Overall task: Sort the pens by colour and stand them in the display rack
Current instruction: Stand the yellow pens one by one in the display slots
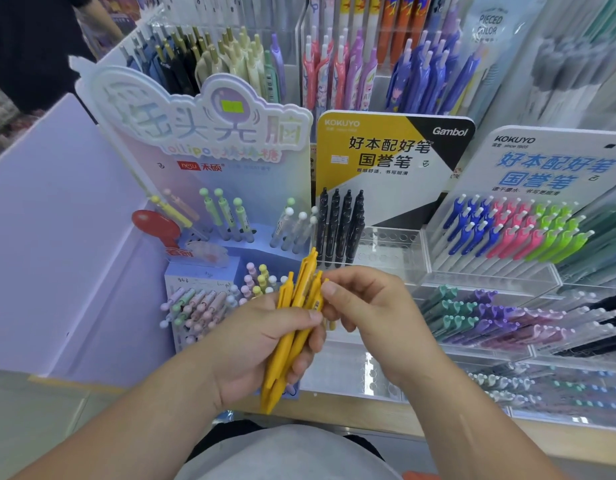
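My left hand (254, 344) grips a bundle of several yellow pens (292, 327), tips pointing down, clips up. My right hand (365, 306) pinches the upper end of one yellow pen in that bundle, near its clip. Just behind the hands stands the clear display rack (386, 251) with a yellow and black sign; several black pens (341, 226) stand at its left side and the holes to their right are bare.
A pastel lollipop-pen stand (230, 237) stands to the left, a rack of blue, pink and green pens (514, 233) to the right. Trays of teal, purple and black pens (507, 317) lie lower right. More pens fill the back shelves. A lilac wall (57, 237) borders the left.
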The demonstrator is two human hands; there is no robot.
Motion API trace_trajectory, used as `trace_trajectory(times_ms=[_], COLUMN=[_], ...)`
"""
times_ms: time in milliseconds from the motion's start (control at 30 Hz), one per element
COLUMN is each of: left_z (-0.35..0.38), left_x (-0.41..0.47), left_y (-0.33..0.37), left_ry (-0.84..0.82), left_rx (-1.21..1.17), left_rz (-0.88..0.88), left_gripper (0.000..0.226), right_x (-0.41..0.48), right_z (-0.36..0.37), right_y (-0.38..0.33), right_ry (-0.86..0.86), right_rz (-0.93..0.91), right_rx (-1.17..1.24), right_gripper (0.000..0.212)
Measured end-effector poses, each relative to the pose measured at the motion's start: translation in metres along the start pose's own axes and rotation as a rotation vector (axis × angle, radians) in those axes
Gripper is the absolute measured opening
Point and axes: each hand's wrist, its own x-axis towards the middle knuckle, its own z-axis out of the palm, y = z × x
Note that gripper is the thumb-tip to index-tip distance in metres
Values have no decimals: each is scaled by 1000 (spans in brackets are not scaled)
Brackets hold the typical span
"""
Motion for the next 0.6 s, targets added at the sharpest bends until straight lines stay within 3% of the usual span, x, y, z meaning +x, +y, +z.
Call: trace_trajectory(times_ms=[267, 367, 467, 600], left_z=[-2, -4, -5, -5], left_x=[0, 1, 3, 6], left_y=[-4, -5, -6, -8], left_ry=[46, 106, 160, 199], left_rx=[-20, -3, 20, 47], left_rz=[-23, -61, -55, -42], left_gripper=[6, 17, 12, 6], right_x=[1, 4, 7, 3], right_z=[0, -5, -14, -10], right_y=[2, -2, -4, -3], right_ry=[30, 125, 218, 216], right_rz=[49, 43, 37, 25], right_rx=[-93, -47, -21, -20], right_gripper=[10, 1, 1, 10])
